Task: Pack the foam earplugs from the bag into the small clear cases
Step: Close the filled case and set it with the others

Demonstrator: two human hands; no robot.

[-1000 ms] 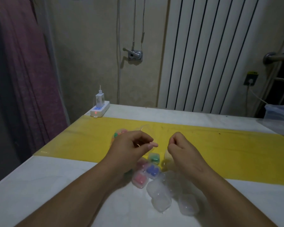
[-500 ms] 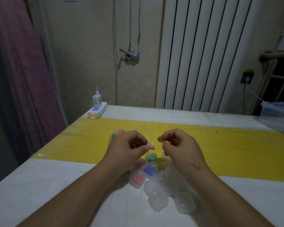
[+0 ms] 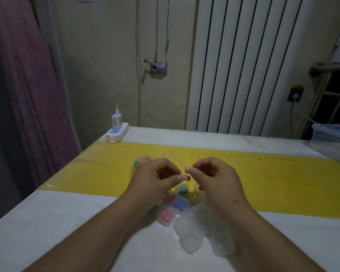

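Yellow strip (image 3: 283, 183) on the white table (image 3: 67, 222), with little cases in a heap.
Our left hand (image 3: 155, 179) and right hand (image 3: 214, 179) are up with curled fingers, tips almost touching; we cannot tell if they hold anything. The bag of earplugs (image 3: 140, 162) peeks out at 11 o'clock from our left hand. At 6 o'clock lie a green case (image 3: 182, 190), a blue case (image 3: 180, 204), a pink case (image 3: 165, 215) and empty clear cases (image 3: 190, 240).

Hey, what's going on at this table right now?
A person is partway through the packing. The left hand and right hand pinch a small clear item between them above the table; exactly what is unclear. Filled cases lie below, empty cases nearer, the earplug bag behind the left hand.
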